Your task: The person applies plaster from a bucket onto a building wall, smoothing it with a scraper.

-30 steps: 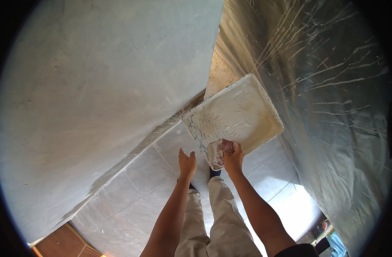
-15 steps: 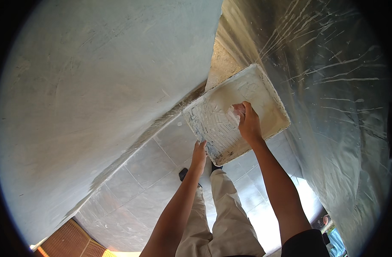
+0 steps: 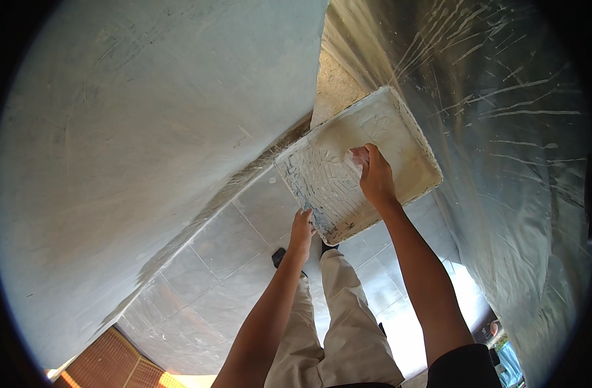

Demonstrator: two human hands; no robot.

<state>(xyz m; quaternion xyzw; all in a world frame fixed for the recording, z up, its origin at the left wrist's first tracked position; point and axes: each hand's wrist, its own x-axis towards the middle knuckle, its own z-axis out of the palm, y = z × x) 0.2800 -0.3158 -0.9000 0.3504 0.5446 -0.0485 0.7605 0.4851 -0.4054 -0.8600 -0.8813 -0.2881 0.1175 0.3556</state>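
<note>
A rectangular paint tray (image 3: 335, 158), caked with off-white paint and ribbed over its near-left part, is tilted in front of me above the floor. My left hand (image 3: 302, 229) grips its near-left rim, fingers partly hidden behind the edge. Over the middle of the tray, my right hand (image 3: 377, 177) is closed on a small reddish block smeared with white paint (image 3: 357, 157). The block's lower side appears close to the paint; whether it touches I cannot tell. Its exact kind does not show.
A large pale wall (image 3: 153, 116) rises on the left, meeting a grey tiled floor (image 3: 225, 239). Plastic sheeting with white paint drips (image 3: 509, 168) hangs on the right. A brown lattice-patterned panel (image 3: 105, 362) lies at the lower left. My legs and dark shoes are below the tray.
The tray has shifted slightly, its far edge a little higher in view. My right hand and the block have moved slightly up and away. Both hands keep their holds.
</note>
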